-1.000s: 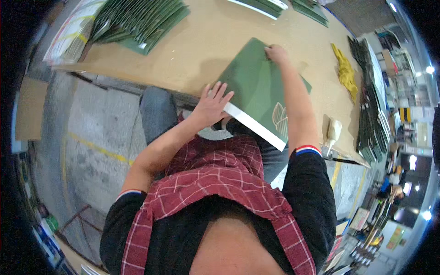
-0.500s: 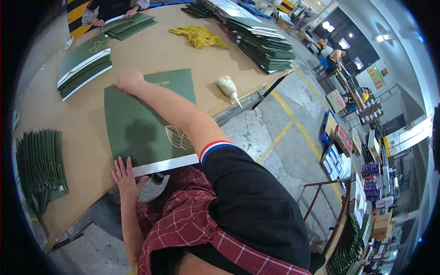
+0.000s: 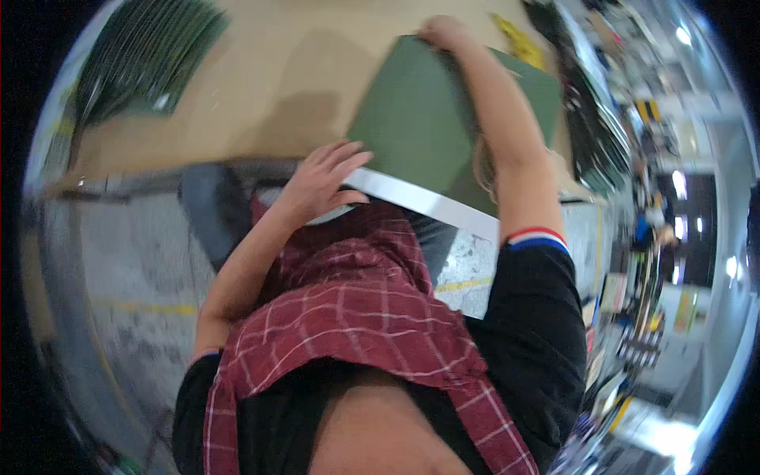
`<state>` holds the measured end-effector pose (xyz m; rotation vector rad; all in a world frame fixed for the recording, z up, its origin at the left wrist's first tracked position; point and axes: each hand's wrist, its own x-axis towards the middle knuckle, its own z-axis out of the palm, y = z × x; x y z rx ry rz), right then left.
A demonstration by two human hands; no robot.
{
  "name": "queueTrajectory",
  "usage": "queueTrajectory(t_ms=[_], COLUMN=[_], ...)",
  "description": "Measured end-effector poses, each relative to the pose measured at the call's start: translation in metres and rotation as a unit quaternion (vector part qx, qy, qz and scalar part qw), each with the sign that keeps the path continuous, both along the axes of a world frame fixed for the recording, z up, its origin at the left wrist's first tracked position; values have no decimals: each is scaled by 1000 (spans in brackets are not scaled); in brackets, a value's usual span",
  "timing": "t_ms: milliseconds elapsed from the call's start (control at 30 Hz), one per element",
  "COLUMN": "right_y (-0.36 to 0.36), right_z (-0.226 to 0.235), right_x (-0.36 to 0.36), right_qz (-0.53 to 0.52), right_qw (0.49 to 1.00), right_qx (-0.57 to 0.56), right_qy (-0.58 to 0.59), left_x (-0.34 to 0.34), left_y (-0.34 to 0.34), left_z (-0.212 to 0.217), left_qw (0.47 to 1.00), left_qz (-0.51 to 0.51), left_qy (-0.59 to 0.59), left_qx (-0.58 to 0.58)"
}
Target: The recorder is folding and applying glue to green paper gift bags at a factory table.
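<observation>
Two bare hands are showing in the head view, both at 1 green sheet (image 3: 412, 111), which is lying on the tan table (image 3: 269, 71) w/ its white strip (image 3: 423, 201) jutting past the near edge. L hand (image 3: 323, 176) is resting at the sheet's near-left corner, fingers fairly straight & slightly apart, thumb set off from them; can't tell if it's pinching the sheet. R hand (image 3: 445, 33) is reaching the far edge, nr the far-left corner, fingers curling in; too blurred to tell if they're gripping or just pressing. R forearm (image 3: 507, 119) is crossing over the sheet. Yellow cloth (image 3: 518, 41) is lying just past it, w/ a dark stack (image 3: 590, 103) sitting farther R. Green stack (image 3: 150, 55) is lying far L, well apart from L hand.
</observation>
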<state>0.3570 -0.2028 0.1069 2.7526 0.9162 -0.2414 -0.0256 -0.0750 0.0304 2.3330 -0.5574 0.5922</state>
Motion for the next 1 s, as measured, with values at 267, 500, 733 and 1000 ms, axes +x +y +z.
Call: queueTrajectory(t_ms=[267,500,733,1000], right_y=[5,22,83,64], right_z=[3,-31,-55,-82], right_x=[-34,-53,-111,-197], right_qz=[48,-31,198,478], right_qw=[994,999,975,822], right_qx=[98,19,99,306], right_qy=[28,29,-5,42], left_x=[-15,-11,-4,-3], left_y=[4,-9,26,23], left_z=[-22,-14,-42,-39], left_qw=[994,976,973,976], left_qz=[52,74,185,142], left_qy=[-79,175,57,102], left_qx=[62,-106,-128,-132])
